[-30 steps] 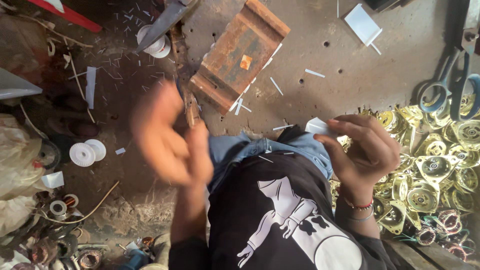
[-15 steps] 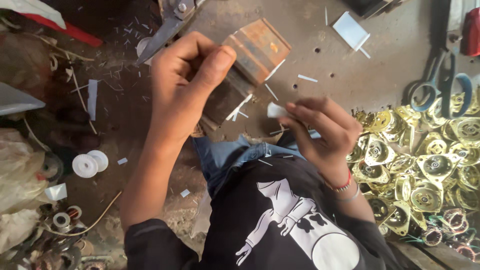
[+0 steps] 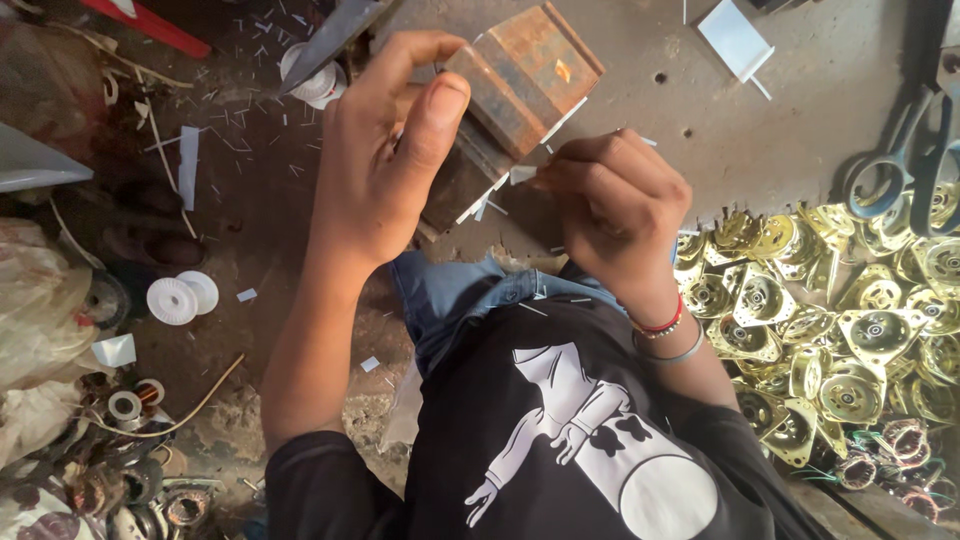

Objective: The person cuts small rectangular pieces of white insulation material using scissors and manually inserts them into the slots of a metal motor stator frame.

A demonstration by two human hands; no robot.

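Grey concrete floor, dusty and stained, seen from above. Strewn with small white paper strips. Red bar laid at top left corner. White plastic spool set at left, white folded card just below it. Coils and wire scraps heaped at lower left. White card piece lying at top right. Large scissors placed at right edge. Pile of brass-coloured metal brackets spread over right side.

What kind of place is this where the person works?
Probably a small motor repair or winding workshop: a pile of brass-coloured metal motor covers, a rusty laminated core block in the left hand, wire spools and scissors on a dusty floor.
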